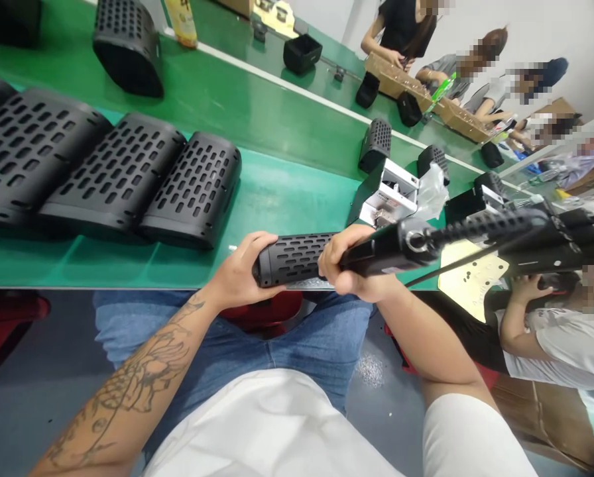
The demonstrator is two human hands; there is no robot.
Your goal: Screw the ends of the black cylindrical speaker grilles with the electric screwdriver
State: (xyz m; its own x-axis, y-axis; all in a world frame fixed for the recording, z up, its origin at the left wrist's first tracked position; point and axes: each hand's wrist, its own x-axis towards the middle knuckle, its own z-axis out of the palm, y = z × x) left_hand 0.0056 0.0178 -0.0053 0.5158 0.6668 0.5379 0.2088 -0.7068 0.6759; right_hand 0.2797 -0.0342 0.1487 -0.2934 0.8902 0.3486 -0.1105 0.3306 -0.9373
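My left hand (pixel 240 271) is wrapped around the left end of a black perforated housing (pixel 294 257), held just at the near edge of the green conveyor belt (pixel 272 192). My right hand (pixel 347 262) grips a black electric screwdriver (pixel 391 248), whose body points left toward the housing's right end. The tool's coiled cable (pixel 480 228) runs off to the right. Where tool and housing meet is hidden by my right fingers.
Three black perforated housings (pixel 192 192) lie side by side on the belt at left, another (pixel 128 43) farther back. More housings, a white part (pixel 389 195) and a plastic bag stand to the right. Several other people sit along the line at the back and right.
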